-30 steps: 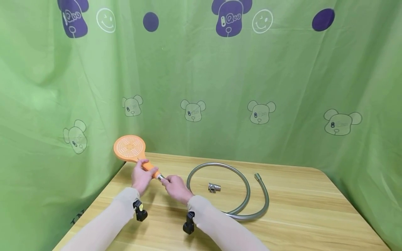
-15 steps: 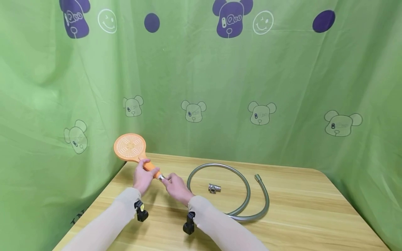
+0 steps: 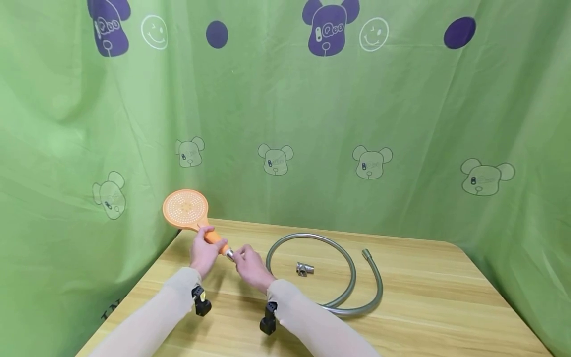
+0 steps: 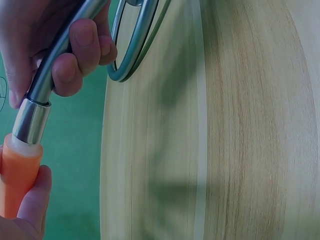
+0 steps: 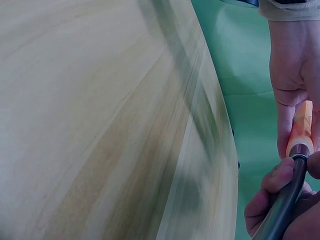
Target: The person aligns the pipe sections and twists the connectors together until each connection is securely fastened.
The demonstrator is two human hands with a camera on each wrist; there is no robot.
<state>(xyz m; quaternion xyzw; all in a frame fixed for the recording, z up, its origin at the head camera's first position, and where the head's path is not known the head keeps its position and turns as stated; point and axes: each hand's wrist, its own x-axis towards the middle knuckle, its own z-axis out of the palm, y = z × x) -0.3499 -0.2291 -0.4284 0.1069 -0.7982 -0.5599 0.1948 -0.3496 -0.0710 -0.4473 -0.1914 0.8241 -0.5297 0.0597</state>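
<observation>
An orange shower head point(image 3: 185, 207) with a pale, dotted spray face is held above the far left part of the table. My left hand point(image 3: 203, 253) grips its orange handle point(image 4: 19, 167), thumb along the side. At the handle's lower end sits a silver metal collar point(image 4: 31, 121), butted against a whitish ring. Just behind this collar, my right hand point(image 3: 252, 267) holds the grey metal shower hose point(image 4: 50, 65) with curled fingers point(image 4: 84, 42). In the right wrist view, hose and handle lie in one line.
The rest of the hose loops over the wooden table point(image 3: 428, 297), its free end fitting point(image 3: 366, 254) pointing toward the back. Inside the loop lies a small metal tee-shaped fitting point(image 3: 305, 269). A green curtain point(image 3: 321, 109) hangs behind and at both sides.
My right fingertips have shifted slightly at the collar, and a little more of the metal shows. The left hand keeps its grip on the handle; the looped hose and fitting have not moved.
</observation>
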